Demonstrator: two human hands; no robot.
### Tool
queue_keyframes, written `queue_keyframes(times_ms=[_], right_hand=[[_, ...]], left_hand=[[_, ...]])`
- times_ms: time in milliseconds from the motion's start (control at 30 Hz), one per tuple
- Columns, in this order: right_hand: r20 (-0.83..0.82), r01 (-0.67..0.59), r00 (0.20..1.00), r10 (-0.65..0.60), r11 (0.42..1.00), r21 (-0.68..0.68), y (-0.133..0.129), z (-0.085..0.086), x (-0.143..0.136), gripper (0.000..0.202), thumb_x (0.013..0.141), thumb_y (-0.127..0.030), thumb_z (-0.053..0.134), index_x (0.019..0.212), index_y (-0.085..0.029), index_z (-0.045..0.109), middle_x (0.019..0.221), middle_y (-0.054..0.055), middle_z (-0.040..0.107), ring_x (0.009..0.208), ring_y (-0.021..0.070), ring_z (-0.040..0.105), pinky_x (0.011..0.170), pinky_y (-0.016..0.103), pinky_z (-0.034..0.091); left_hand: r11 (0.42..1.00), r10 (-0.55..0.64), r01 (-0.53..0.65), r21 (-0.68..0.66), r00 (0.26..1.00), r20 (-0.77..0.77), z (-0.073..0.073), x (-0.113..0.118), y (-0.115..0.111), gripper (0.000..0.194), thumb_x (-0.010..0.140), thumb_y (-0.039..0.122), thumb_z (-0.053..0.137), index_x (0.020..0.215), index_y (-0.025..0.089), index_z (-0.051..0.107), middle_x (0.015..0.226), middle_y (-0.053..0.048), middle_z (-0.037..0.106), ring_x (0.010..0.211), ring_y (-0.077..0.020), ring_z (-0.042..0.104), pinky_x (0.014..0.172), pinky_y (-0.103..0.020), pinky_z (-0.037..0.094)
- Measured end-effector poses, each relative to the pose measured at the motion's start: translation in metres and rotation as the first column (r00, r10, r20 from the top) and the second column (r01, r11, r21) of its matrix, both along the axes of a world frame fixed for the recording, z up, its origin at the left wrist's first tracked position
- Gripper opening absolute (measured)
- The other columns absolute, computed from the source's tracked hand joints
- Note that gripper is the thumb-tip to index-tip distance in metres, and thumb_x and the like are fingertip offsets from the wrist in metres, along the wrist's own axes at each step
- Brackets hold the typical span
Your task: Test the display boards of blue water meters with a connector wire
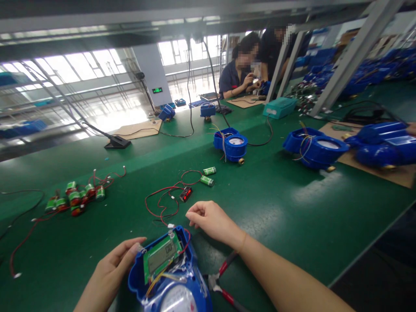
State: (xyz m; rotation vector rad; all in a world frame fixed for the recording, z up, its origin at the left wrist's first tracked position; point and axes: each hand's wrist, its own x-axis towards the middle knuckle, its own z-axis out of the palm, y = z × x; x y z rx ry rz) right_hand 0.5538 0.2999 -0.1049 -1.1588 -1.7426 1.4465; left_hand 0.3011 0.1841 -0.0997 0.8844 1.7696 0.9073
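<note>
A blue water meter (202, 277) lies in front of me, its cover off. Inside is a green circuit board (147, 268) with an LCD (162, 255) showing digits, and yellow wires run below it. My left hand (112, 271) grips the housing's left rim between thumb and fingers. Past the housing's upper right corner hovers my right hand (211, 220), its fingers curled together with nothing visible in them. A red-black cable joins the board by a white connector (171, 225) to a small red-lit meter display (186, 194) and two green batteries (207, 180). Pliers (213, 281) with red handles lie under my right forearm.
Wired green batteries (74, 198) are heaped at left. Other blue meters (231, 145) stand farther back and to the right, one (383, 145) with a hand at its edge. A black stand base (117, 142) and teal box (279, 108) sit behind. Two people work across the bench.
</note>
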Motion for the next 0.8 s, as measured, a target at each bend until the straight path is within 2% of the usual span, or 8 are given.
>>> queue_keyframes(times_ms=[133,267,333,433,533,600,733,800], right_hand=[[0.0,0.0,1.0,0.0,1.0,-0.004,-0.001,0.002,0.001,0.016,0.085,-0.024,0.059,0.082,-0.013,0.07,0.074,0.006,0.073,0.063,0.0146,0.065,0.06,0.023,0.047],[-0.005,0.006,1.0,-0.006,1.0,-0.013,0.0,0.005,0.001,0.015,0.085,-0.024,0.059,0.082,-0.013,0.07,0.074,0.005,0.072,0.064,0.0145,0.065,0.061,0.023,0.047],[-0.011,0.01,1.0,-0.01,1.0,-0.023,0.001,0.006,0.002,0.015,0.086,-0.024,0.059,0.082,-0.013,0.069,0.074,0.005,0.072,0.064,0.0143,0.065,0.061,0.023,0.047],[-0.03,0.013,0.999,-0.014,0.999,-0.039,0.003,0.005,0.003,0.019,0.087,-0.028,0.059,0.079,-0.013,0.068,0.073,0.005,0.071,0.063,0.0142,0.063,0.061,0.024,0.047],[-0.067,0.006,0.998,-0.011,0.997,-0.08,0.004,0.003,0.001,0.026,0.089,-0.035,0.059,0.076,-0.013,0.066,0.072,0.005,0.07,0.061,0.0136,0.061,0.061,0.024,0.046],[-0.093,-0.006,0.996,-0.005,0.992,-0.128,0.004,0.002,-0.001,0.03,0.089,-0.038,0.059,0.075,-0.013,0.066,0.071,0.004,0.069,0.06,0.0128,0.06,0.061,0.024,0.045],[-0.106,-0.026,0.994,0.004,0.978,-0.205,0.005,0.003,-0.004,0.033,0.088,-0.042,0.06,0.078,-0.012,0.068,0.07,0.003,0.068,0.059,0.0119,0.058,0.059,0.023,0.043],[-0.101,-0.023,0.995,0.0,0.974,-0.228,0.006,0.004,-0.004,0.036,0.086,-0.047,0.061,0.08,-0.012,0.069,0.071,0.004,0.068,0.06,0.012,0.058,0.059,0.023,0.043]], left_hand=[[0.999,-0.04,0.042,-0.017,0.997,0.064,-0.001,-0.002,0.001,0.083,0.067,0.078,0.074,0.119,0.015,0.064,0.103,-0.01,0.072,0.094,-0.0293,0.068,0.073,-0.026,0.057],[1.0,-0.012,0.011,0.005,0.999,0.039,-0.002,-0.005,0.003,0.081,0.064,0.077,0.076,0.117,0.016,0.066,0.091,-0.007,0.072,0.093,-0.0289,0.068,0.07,-0.025,0.057],[1.0,-0.005,0.004,0.019,0.999,0.038,0.002,-0.003,0.004,0.079,0.065,0.076,0.076,0.116,0.016,0.068,0.09,-0.006,0.072,0.095,-0.0281,0.067,0.07,-0.024,0.056],[1.0,-0.019,0.019,-0.005,0.995,0.096,0.013,0.003,0.006,0.078,0.064,0.076,0.077,0.113,0.016,0.069,0.101,-0.009,0.072,0.1,-0.0289,0.066,0.075,-0.026,0.056],[0.996,-0.073,0.08,-0.036,0.984,0.163,0.025,0.009,0.011,0.078,0.063,0.078,0.076,0.111,0.016,0.071,0.113,-0.011,0.07,0.109,-0.0308,0.064,0.084,-0.03,0.055],[0.989,-0.133,0.141,-0.039,0.977,0.168,0.031,0.011,0.016,0.074,0.069,0.077,0.072,0.113,0.018,0.071,0.118,-0.012,0.069,0.112,-0.031,0.062,0.087,-0.033,0.053],[0.97,-0.232,0.24,-0.048,0.964,0.128,0.036,0.014,0.03,0.062,0.077,0.07,0.068,0.11,0.017,0.073,0.119,-0.012,0.069,0.114,-0.0315,0.062,0.088,-0.034,0.05],[0.957,-0.274,0.284,-0.049,0.949,0.158,0.035,0.017,0.038,0.062,0.078,0.07,0.068,0.106,0.015,0.074,0.116,-0.013,0.07,0.111,-0.0319,0.063,0.09,-0.035,0.049]])
